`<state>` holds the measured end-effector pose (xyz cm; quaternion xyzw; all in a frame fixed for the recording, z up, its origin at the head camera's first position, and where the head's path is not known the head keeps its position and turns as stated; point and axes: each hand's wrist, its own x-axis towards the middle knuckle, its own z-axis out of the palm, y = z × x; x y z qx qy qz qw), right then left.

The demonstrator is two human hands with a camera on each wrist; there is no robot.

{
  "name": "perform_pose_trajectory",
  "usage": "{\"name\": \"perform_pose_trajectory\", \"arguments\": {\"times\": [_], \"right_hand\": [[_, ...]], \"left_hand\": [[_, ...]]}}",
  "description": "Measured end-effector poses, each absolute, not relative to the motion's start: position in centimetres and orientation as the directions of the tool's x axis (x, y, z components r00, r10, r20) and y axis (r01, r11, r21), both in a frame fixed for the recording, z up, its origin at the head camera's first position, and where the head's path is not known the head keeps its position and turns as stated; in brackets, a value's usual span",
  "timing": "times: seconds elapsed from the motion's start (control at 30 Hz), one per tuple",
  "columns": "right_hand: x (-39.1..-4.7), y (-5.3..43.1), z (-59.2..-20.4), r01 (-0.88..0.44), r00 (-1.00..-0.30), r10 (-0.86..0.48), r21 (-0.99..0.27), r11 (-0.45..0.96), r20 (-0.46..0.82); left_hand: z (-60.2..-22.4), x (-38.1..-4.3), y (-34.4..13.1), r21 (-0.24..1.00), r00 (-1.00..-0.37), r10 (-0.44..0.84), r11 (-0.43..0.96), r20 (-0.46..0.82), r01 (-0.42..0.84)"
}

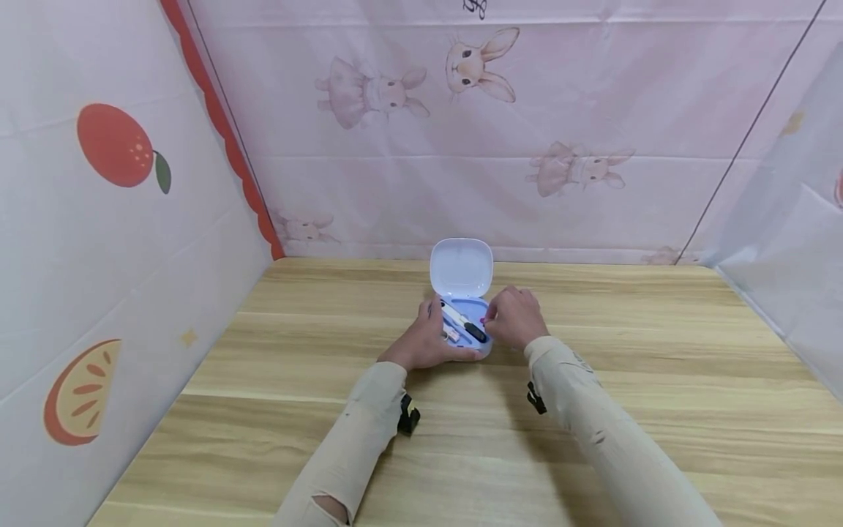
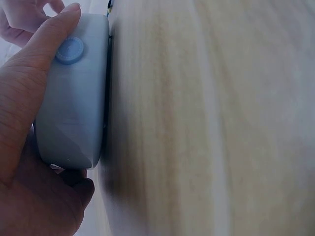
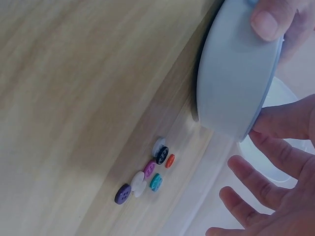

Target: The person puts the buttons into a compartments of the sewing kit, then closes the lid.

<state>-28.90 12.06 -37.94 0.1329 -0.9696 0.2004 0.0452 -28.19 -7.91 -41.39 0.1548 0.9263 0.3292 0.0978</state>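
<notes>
A light-blue sewing box (image 1: 488, 351) stands on the table with its pale lid (image 1: 462, 268) raised. My left hand (image 1: 428, 340) grips the box from the left, thumb along its front near the round latch button (image 2: 70, 50). Inside lie a long white tool with a black end (image 1: 475, 331) and a small white item (image 1: 451, 334). My right hand (image 1: 516, 318) reaches over the right rim, thumb and forefinger pinching a small pink thing (image 1: 484, 320); its other fingers are spread in the right wrist view. Their tips are partly hidden behind the box wall.
Several loose buttons lie on the table beyond the box in the right wrist view, among them a purple button (image 3: 122, 193), a turquoise button (image 3: 156, 182) and an orange button (image 3: 170, 161). A rabbit-print curtain (image 1: 408, 183) hangs behind the wooden table (image 1: 658, 351).
</notes>
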Motion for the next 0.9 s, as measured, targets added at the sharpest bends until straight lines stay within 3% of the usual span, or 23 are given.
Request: {"name": "perform_pose_trajectory", "arguments": {"times": [0.1, 0.33, 0.43, 0.6, 0.9], "right_hand": [[-28.8, 12.1, -37.9, -0.271, -0.962, -0.237, -0.394, 0.878, 0.135], [-28.9, 13.4, -37.8, -0.224, -0.975, -0.179, -0.600, 0.768, 0.136], [-28.9, 14.4, -37.6, -0.220, -0.975, -0.168, -0.632, 0.743, 0.142], [-28.7, 15.8, -37.5, -0.245, -0.969, -0.187, -0.589, 0.770, 0.159], [-28.4, 17.5, -38.0, -0.157, -0.988, -0.131, -0.521, 0.839, 0.086]], "left_hand": [[-41.5, -28.2, -7.9, 0.637, -0.934, 0.348, 0.740, -0.084, 0.218], [-41.5, -28.2, -7.9, 0.630, -0.936, 0.341, 0.746, -0.083, 0.216], [-41.6, -28.2, -7.9, 0.628, -0.939, 0.335, 0.749, -0.083, 0.212], [-41.6, -28.3, -7.9, 0.620, -0.942, 0.323, 0.759, -0.091, 0.201], [-41.5, -28.2, -7.8, 0.616, -0.943, 0.320, 0.763, -0.095, 0.197]]}}
